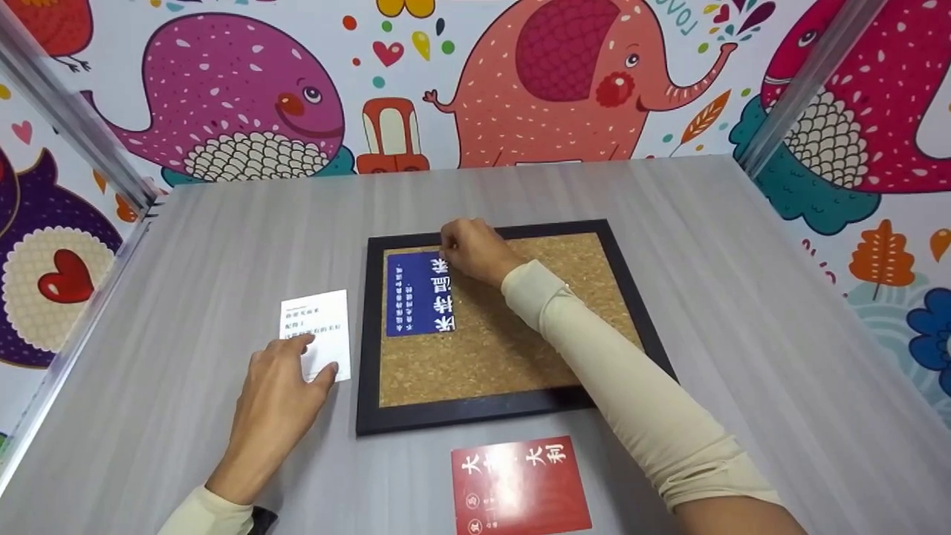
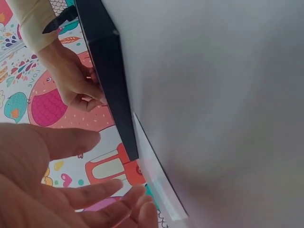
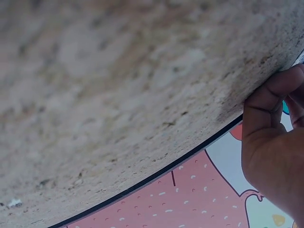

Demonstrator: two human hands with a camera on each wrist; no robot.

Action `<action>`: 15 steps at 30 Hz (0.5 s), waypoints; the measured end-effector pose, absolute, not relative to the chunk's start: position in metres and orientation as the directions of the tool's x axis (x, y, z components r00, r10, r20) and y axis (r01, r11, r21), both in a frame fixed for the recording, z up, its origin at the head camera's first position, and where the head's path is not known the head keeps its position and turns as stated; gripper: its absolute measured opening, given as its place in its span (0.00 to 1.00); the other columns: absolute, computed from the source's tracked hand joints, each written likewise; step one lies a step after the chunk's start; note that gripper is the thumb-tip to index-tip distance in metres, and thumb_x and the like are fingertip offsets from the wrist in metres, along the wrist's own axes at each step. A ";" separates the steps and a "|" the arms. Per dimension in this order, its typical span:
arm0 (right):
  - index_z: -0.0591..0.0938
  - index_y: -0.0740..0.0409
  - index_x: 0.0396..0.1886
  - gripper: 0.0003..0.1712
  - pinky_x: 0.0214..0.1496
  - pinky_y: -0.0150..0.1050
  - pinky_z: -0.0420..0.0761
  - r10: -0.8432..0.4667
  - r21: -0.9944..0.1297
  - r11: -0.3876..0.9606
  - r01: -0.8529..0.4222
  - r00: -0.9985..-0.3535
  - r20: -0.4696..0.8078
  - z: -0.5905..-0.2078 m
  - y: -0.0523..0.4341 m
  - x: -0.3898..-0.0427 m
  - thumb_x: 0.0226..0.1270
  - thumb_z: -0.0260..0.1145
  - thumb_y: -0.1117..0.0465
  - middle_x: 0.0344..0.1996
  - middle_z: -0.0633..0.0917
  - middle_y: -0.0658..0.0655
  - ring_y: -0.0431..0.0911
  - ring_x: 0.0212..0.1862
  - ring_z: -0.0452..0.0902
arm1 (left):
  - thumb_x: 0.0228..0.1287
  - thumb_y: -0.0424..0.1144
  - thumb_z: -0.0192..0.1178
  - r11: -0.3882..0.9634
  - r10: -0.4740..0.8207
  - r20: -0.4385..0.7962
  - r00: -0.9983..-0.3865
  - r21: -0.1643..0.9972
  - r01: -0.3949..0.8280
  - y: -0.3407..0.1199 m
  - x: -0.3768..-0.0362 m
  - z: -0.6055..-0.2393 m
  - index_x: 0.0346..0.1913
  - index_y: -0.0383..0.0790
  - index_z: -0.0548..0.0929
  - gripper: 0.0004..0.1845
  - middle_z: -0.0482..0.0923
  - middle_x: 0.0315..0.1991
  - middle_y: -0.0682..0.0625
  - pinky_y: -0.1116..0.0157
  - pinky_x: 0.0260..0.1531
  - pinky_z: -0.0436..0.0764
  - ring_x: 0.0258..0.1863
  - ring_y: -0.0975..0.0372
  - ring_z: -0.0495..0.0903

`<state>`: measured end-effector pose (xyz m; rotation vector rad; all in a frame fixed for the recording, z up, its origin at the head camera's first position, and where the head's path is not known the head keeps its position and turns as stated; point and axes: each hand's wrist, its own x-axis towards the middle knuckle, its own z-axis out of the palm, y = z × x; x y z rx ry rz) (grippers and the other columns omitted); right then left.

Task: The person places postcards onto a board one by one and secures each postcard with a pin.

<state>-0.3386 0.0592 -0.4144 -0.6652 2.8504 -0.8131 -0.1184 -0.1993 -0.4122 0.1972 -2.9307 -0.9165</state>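
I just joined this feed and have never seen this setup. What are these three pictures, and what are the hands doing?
No machine here: a person works with bare hands. The big picture comes from a camera on their head; the other two come from cameras on each wrist, so they look odd and close.

On the grey table lies a cork board in a black frame. The right hand presses the top of a blue card on the cork. The left hand rests on a white card beside the board. A red card lies nearer the person.

Table (image 1: 743, 297) w/ corkboard (image 1: 520, 357), 2 cards (image 1: 316, 331)
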 end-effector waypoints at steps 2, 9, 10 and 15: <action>0.88 0.60 0.39 0.06 0.46 0.41 0.82 -0.437 -0.523 0.762 -0.382 -0.899 0.020 -0.415 0.061 -0.339 0.80 0.69 0.67 0.39 0.90 0.56 0.45 0.40 0.79 | 0.71 0.37 0.72 0.827 -0.133 0.016 -0.991 0.553 -0.102 -0.200 -0.120 -0.414 0.70 0.18 0.77 0.32 0.77 0.62 0.21 0.33 0.47 0.80 0.61 0.30 0.75; 0.89 0.61 0.41 0.05 0.46 0.41 0.82 -0.420 -0.511 0.779 -0.364 -0.908 0.007 -0.415 0.065 -0.337 0.80 0.68 0.69 0.40 0.90 0.56 0.45 0.40 0.79 | 0.71 0.43 0.75 0.880 -0.084 0.008 -0.996 0.469 -0.071 -0.205 -0.126 -0.418 0.70 0.15 0.73 0.38 0.75 0.54 0.19 0.32 0.41 0.79 0.54 0.30 0.73; 0.89 0.61 0.41 0.05 0.47 0.41 0.82 -0.415 -0.509 0.782 -0.359 -0.910 0.004 -0.415 0.065 -0.336 0.80 0.68 0.69 0.40 0.90 0.56 0.45 0.40 0.79 | 0.71 0.44 0.75 0.887 -0.078 0.007 -0.997 0.457 -0.066 -0.205 -0.126 -0.419 0.69 0.15 0.73 0.39 0.75 0.51 0.20 0.33 0.40 0.79 0.53 0.30 0.73; 0.90 0.59 0.43 0.06 0.47 0.40 0.83 -0.415 -0.523 0.776 -0.353 -0.910 -0.002 -0.415 0.058 -0.337 0.81 0.67 0.69 0.41 0.90 0.55 0.45 0.41 0.80 | 0.69 0.48 0.77 0.908 -0.081 0.007 -0.997 0.413 -0.071 -0.210 -0.128 -0.421 0.69 0.12 0.71 0.45 0.72 0.42 0.23 0.39 0.33 0.79 0.45 0.33 0.73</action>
